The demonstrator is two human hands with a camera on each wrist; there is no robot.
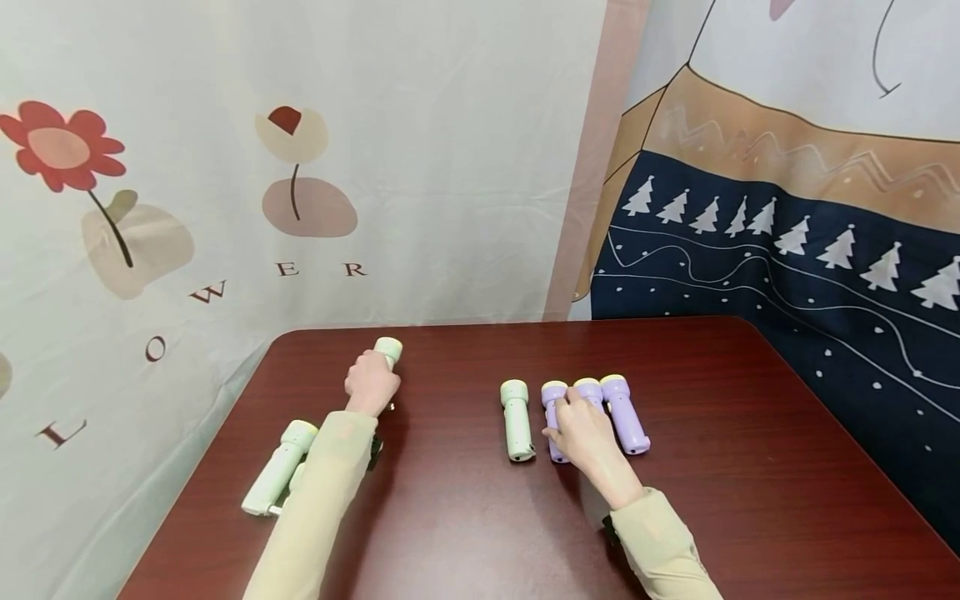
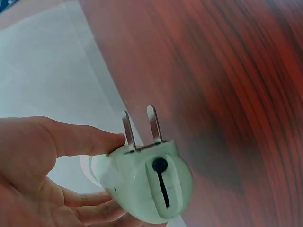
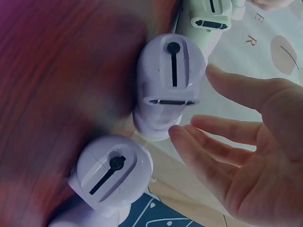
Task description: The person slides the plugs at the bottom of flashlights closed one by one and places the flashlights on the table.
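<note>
My left hand (image 1: pixel 372 383) grips a pale green flashlight (image 1: pixel 388 349) near the table's far left. In the left wrist view, two metal plug prongs (image 2: pixel 155 124) stand out of its tail, with the thumb beside them and the fingers curled beneath. My right hand (image 1: pixel 585 429) hovers over purple flashlights, its fingers spread. In the right wrist view its thumb and fingertips lie close to one purple flashlight (image 3: pixel 163 71); contact is unclear. A second purple one (image 3: pixel 116 175) lies beside it. The rightmost purple flashlight (image 1: pixel 626 414) lies just beyond the hand. The hand partly covers the other two.
One green flashlight (image 1: pixel 517 421) lies left of the purple group. Another green flashlight (image 1: pixel 281 468) lies at the table's left, and part of a further green one shows beside the left sleeve (image 1: pixel 322 500). Hanging cloth (image 1: pixel 450 167) borders the far edge of the brown table (image 1: pixel 450 517).
</note>
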